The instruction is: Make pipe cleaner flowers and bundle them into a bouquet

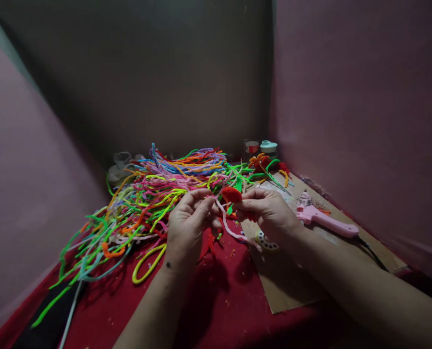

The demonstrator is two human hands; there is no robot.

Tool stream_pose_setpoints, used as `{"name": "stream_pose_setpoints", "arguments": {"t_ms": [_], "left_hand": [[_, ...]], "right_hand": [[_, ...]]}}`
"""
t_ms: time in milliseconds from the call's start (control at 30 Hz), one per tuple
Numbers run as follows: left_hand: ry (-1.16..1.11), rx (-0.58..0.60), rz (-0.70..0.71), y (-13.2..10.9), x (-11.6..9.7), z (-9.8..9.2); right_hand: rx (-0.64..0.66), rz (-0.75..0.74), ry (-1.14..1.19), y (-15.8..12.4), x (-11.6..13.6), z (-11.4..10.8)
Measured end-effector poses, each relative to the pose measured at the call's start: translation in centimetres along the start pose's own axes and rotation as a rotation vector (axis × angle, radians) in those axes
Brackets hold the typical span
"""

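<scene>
Right hand [276, 211]: fingers pinch a fuzzy, rounded red piece [231, 195]. Left hand [187, 220]: fingers pinch a slender, curving pale-pink fuzzy stem [228, 229]. Both lie above the red cloth-covered surface [234, 295].

Our left forearm [152, 310] slants up from below, our right forearm [350, 271] comes in from the lower right, both bare. Our left hand [190, 218] curls, thumb tip near the index finger; our right hand [274, 211] pinches, fingers pointing left. A dark spot [168, 264] marks our left wrist [179, 264].
</scene>
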State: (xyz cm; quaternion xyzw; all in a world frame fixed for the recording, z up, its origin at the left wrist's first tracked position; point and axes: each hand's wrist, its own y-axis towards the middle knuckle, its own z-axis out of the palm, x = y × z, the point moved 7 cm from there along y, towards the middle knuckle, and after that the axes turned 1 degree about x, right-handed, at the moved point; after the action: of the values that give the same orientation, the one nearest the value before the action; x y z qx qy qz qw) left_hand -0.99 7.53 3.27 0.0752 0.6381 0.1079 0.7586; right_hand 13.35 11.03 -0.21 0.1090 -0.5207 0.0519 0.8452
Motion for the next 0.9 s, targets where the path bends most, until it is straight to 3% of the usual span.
{"name": "stream_pose_setpoints", "arguments": {"t_ms": [133,233,400,900], "left_hand": [[0.042,0.013,-0.074,0.2,1.1,0.0],[0.050,0.065,-0.080,0.0,1.6,0.5],[0.132,0.049,-0.075,-0.4,1.6,0.7],[0.237,0.014,-0.046,-0.7,1.2,0.9]], "right_hand": [[0.023,0.102,0.166,0.1,-0.7,0.4],[0.023,0.150,0.200,-0.2,-0.9,0.8],[0.054,0.223,0.217,-0.6,-1.3,1.4],[0.030,0.213,0.176,-0.7,-1.7,1.2]]}}
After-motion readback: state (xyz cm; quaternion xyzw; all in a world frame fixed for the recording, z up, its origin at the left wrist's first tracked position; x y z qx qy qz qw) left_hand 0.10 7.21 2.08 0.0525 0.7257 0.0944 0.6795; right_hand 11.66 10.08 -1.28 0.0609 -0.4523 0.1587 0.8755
